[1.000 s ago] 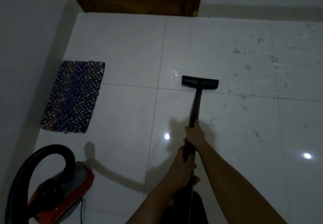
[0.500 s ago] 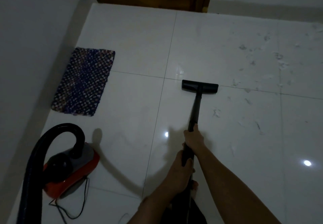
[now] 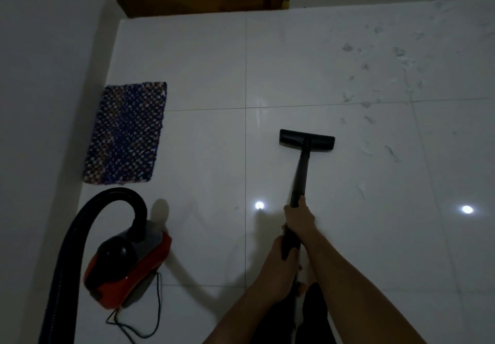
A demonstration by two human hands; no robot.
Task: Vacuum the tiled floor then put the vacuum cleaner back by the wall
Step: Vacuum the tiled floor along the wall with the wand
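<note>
Both hands grip the black wand (image 3: 301, 174): the right hand (image 3: 299, 216) is wrapped around it higher up the tube, the left hand (image 3: 284, 259) closed around it just behind, nearer the body. The floor head (image 3: 306, 140) lies flat on the white tiled floor (image 3: 209, 70), and it has come back since a second ago; then it sat across the grout line ahead, now it rests well short of that line, inside the nearer tile. Scattered bits of debris (image 3: 375, 97) that were level with the head now lie beyond it and to its right. The red and black vacuum cleaner body (image 3: 128, 263) sits on the floor to the left, its black hose (image 3: 88, 215) arching over it, and shows more fully than before. The blue patterned mat (image 3: 126, 133) lies just beyond it, by the left wall (image 3: 40, 75).
</note>
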